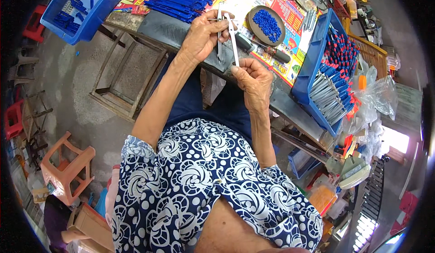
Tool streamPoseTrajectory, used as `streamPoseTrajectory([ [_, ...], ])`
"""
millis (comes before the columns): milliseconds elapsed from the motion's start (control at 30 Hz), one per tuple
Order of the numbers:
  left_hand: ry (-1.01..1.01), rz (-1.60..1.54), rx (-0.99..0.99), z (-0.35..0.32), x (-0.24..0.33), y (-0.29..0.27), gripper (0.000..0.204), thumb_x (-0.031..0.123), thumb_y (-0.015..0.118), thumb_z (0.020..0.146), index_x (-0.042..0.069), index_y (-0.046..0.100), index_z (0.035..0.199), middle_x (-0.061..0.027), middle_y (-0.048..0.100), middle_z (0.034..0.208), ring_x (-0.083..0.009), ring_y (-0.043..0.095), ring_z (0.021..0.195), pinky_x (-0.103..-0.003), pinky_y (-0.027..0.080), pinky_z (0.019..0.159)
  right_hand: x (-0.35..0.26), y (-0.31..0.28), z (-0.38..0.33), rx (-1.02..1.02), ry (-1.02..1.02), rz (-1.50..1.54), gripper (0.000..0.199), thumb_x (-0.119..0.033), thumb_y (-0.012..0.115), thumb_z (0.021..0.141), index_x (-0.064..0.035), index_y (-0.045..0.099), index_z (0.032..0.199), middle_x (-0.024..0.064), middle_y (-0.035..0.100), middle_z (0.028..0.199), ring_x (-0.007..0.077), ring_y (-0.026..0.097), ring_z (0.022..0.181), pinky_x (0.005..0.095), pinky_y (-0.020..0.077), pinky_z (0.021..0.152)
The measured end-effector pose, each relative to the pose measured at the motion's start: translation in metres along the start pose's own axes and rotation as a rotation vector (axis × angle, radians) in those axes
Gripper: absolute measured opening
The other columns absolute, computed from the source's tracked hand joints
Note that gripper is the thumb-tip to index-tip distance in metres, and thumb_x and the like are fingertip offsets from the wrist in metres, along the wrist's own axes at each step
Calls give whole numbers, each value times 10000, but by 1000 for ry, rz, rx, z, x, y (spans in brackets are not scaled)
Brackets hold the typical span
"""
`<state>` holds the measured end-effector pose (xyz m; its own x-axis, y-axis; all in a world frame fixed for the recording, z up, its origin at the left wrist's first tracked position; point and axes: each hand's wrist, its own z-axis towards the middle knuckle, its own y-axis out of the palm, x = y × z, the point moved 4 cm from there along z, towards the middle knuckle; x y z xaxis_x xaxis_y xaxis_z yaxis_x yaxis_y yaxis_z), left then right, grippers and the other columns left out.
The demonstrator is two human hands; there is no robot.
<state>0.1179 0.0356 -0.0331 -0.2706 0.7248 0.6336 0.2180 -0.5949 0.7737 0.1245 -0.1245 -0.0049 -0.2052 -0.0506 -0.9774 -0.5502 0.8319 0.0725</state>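
Note:
My left hand (pixel 203 36) is closed, pinching the upper end of a slim white strip (pixel 233 42) between thumb and fingers. A second thin, silvery strip (pixel 219 31) stands upright in the same fingers. My right hand (pixel 254 78) is closed on the lower end of the white strip, which slants between both hands over the table's front edge. Just beyond lies a dark-handled tool (pixel 245 42), with another dark handle (pixel 281 55) beside it. A brown oval dish (pixel 252 28) holding small blue pieces (pixel 267 24) sits behind them.
Long blue plastic parts (pixel 174 1) are heaped at the back. A blue tray (pixel 97 21) stands at the left; another blue tray (pixel 312 78) at the right holds silvery, blue and red pieces. A wooden stool frame (pixel 131 78) and pink stool (pixel 72 173) stand left. Another person's forearm (pixel 74 235) shows lower left.

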Motion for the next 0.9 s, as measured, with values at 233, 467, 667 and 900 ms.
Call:
streamPoseTrajectory([
  [233,-6,-18,-21,-1,0,-1,246,17,498,815,-37,500,1055,-130,598,845,-103,478,625,-217,379,575,2,0,-2,20,-5,-20,181,-44,665,713,27,578,855,-16,524,626,10,371,464,156,229,408],
  [467,-4,-12,-28,1,-3,-2,239,22,497,817,-32,496,1050,-123,594,842,-98,483,628,-219,379,572,2,0,-2,36,21,-56,174,-55,666,716,16,580,849,-22,525,621,8,371,454,151,234,399],
  [667,-2,8,-31,1,-3,-3,242,26,508,815,-17,485,1052,-131,594,847,-98,486,626,-220,381,569,3,1,-3,28,46,-29,164,-60,664,723,11,575,842,-23,517,609,8,377,450,145,237,395],
  [900,-14,18,-28,-2,-3,-1,228,14,513,805,0,470,1028,-147,592,855,-102,486,621,-223,382,561,4,1,-6,32,48,-36,157,-63,661,729,8,569,835,-18,518,608,9,375,447,146,238,390],
])
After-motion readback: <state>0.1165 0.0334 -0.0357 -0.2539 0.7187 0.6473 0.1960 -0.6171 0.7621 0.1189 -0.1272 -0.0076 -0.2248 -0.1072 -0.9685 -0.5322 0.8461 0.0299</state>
